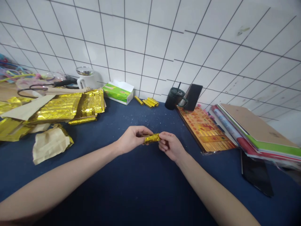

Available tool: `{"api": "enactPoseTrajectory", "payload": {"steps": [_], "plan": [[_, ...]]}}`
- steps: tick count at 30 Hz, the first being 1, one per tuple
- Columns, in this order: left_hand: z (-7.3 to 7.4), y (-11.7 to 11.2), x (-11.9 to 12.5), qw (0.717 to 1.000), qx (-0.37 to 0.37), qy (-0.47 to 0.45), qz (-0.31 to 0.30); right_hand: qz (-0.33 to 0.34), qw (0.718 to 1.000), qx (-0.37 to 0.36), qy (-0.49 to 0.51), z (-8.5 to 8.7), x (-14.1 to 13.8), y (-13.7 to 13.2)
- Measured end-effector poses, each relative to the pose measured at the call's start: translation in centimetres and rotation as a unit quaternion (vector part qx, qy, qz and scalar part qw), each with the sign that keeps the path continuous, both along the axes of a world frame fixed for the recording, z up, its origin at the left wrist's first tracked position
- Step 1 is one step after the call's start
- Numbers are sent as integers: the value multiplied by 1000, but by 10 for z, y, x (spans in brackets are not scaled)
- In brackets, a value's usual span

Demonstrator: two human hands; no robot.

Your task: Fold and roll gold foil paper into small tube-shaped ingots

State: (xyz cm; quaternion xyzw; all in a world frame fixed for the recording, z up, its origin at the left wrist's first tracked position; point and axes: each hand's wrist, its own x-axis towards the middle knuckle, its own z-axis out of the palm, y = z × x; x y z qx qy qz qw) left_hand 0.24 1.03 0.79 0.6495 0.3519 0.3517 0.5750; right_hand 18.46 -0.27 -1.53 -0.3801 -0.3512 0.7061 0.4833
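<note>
Between my hands, above the dark blue tabletop (131, 185), is a small roll of gold foil paper (152, 138). My left hand (134, 137) grips its left end, with the thumb and fingers closed around it. The fingertips of my right hand (171, 145) pinch the right end, the other fingers curled in. Farther back, near the wall, lie several finished-looking gold foil rolls (150, 102), one apart from the rest. On the left, stacked gold foil sheets (58, 108) lie in a loose pile, with a crumpled piece of beige-backed paper (52, 142) in front.
A green tissue box (118, 93), a white mug (88, 80), a dark cup (174, 99) and a propped phone (193, 96) stand along the tiled wall. To the right are a printed orange-gold packet (207, 128), stacked folders (261, 128) and a flat black device (256, 172).
</note>
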Motion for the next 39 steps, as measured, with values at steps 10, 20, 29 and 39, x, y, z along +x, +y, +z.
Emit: {"api": "enactPoseTrajectory", "payload": {"steps": [10,20,29,39], "plan": [[-4,-5,-2,993,91,81,-2,26,999,8,-20,-3,-4,-2],[-3,-3,-1,1000,-6,-18,24,7,1000,16,-11,-3,-6,-3],[11,8,-11,984,-151,-37,-91,58,998,-7,30,-3,2,1],[23,7,-17,981,-53,53,-179,83,996,-11,38,-1,4,1]]}}
